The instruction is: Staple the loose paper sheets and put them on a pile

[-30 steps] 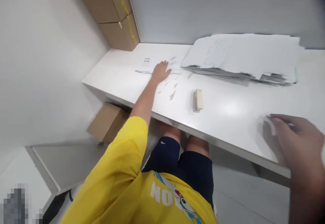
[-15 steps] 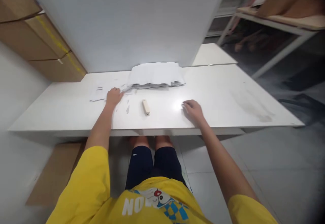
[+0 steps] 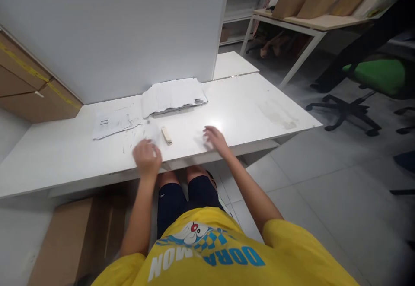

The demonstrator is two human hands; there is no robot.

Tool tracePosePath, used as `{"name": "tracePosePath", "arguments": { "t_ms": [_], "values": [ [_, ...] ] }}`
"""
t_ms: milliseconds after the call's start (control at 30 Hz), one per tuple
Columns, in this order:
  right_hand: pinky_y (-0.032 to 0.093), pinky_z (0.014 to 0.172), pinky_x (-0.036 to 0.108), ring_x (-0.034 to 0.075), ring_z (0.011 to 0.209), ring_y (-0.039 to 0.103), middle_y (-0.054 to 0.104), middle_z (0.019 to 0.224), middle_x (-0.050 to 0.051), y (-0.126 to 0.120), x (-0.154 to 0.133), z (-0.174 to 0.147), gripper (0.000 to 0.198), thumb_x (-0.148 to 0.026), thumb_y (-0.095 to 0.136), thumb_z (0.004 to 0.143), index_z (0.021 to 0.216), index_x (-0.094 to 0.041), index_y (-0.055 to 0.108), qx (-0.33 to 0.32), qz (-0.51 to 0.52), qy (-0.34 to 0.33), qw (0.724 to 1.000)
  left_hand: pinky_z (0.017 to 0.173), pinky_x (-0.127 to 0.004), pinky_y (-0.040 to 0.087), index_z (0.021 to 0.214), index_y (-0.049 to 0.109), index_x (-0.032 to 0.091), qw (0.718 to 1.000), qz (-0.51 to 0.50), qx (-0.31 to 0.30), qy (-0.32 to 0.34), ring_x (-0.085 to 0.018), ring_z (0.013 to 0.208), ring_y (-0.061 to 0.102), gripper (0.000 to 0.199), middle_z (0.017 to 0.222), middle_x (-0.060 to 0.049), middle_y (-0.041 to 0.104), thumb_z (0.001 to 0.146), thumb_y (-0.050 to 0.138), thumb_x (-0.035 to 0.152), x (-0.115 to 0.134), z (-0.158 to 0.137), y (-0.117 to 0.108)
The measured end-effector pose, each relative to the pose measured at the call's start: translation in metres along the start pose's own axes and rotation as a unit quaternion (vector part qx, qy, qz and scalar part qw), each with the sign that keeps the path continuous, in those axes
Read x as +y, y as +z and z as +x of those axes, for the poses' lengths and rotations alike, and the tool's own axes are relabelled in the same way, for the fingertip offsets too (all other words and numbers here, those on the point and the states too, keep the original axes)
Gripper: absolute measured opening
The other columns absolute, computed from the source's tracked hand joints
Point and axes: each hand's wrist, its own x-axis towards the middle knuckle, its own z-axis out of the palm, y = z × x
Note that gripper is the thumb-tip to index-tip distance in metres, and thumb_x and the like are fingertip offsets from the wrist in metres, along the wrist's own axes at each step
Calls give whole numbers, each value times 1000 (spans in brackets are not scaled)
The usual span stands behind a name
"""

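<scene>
- Head view: L hand (image 3: 147, 158) has left the loose papers (image 3: 112, 124), where it lay 0.5 s ago; now it is nearer to front edge of white table (image 3: 240, 104).
- L fingers are curled but blurred; cannot tell if they hold smth.
- R hand (image 3: 214, 140) has fingers half bent, rather narrow; grip also cannot tell.
- Stapler (image 3: 166, 135) lies btwn the hands, apart from both; paper stack (image 3: 175, 98) is behind it.
- Containers: taped boxes (image 3: 63, 102) at table's L end, lower carton (image 3: 65, 230) underneath, far boxes (image 3: 317, 5) on another desk (image 3: 308, 23); contents not visible.
</scene>
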Motion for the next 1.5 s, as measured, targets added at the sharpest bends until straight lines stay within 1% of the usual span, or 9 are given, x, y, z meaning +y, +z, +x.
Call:
{"name": "tracePosePath", "arguments": {
  "t_ms": [67, 133, 233, 333, 500, 833, 1033, 1167, 1500],
  "values": [
    [55, 76, 31, 18, 92, 65, 69, 113, 3, 26, 6, -53, 54, -46, 76, 73, 123, -29, 62, -102, 139, 62, 983, 97, -50, 49, 96, 66, 21, 997, -6, -39, 64, -30, 117, 61, 21, 112, -14, 68, 97, 45, 22, 29, -22, -6],
    [56, 77, 30, 19, 98, 65, 70, 110, 3, 45, 11, -102, 53, -51, 76, 74, 121, -28, 63, -146, 236, 131, 952, 94, -44, 50, 91, 66, 21, 980, -32, -131, 148, -28, 113, 62, 20, 107, -12, 70, 95, 46, 20, 64, -36, -4],
    [58, 78, 30, 20, 98, 67, 72, 97, 2, 48, 16, -139, 42, -61, 70, 78, 99, -25, 67, -111, 335, 212, 911, 85, -41, 51, 93, 67, 18, 960, -37, -232, 155, -27, 98, 65, 21, 98, -12, 70, 95, 46, 19, 103, -48, 3],
    [58, 69, 27, 18, 81, 68, 70, 78, 0, 35, 23, -138, 33, -53, 77, 73, 80, -23, 65, -47, 356, 242, 901, 90, -41, 51, 103, 67, 18, 949, -55, -262, 168, -27, 103, 64, 24, 105, -12, 70, 98, 44, 23, 115, -58, 4],
    [57, 59, 23, 14, 67, 65, 69, 72, 0, 24, 23, -122, 21, -29, 83, 62, 71, -19, 66, 29, 311, 226, 923, 111, -38, 43, 111, 67, 23, 921, -149, -282, 223, -21, 129, 55, 28, 131, -7, 65, 96, 44, 16, 94, -63, -8],
    [66, 73, 36, 15, 66, 66, 63, 65, -3, 33, 12, -104, 23, -21, 82, 64, 67, -20, 59, -4, 307, 203, 930, 110, -42, 45, 127, 63, 17, 969, -71, -229, 58, -26, 131, 54, 45, 136, -10, 62, 91, 37, 10, 13, 10, -32],
    [66, 75, 39, 20, 79, 71, 72, 83, 2, 42, 1, -94, 21, -24, 83, 65, 80, -19, 68, -66, 292, 225, 927, 124, -37, 29, 145, 47, 12, 964, -111, -239, -23, -22, 148, 35, 49, 157, -11, 43, 98, 35, 19, -10, 24, 21],
    [65, 81, 39, 19, 76, 70, 69, 75, 1, 51, 3, -87, 25, -29, 86, 65, 73, -19, 64, -70, 297, 221, 926, 125, -35, 26, 146, 47, 18, 953, -180, -232, -70, -16, 153, 25, 50, 162, -6, 33, 99, 29, 17, -17, 13, 55],
    [61, 95, 45, 18, 82, 68, 71, 78, 1, 61, 21, -87, 30, -34, 90, 61, 73, -19, 67, -34, 258, 168, 951, 125, -47, 25, 146, 45, 15, 961, -120, -248, -12, -20, 155, 16, 58, 162, -11, 30, 92, 30, 5, -22, 4, 61]
  ]
}}
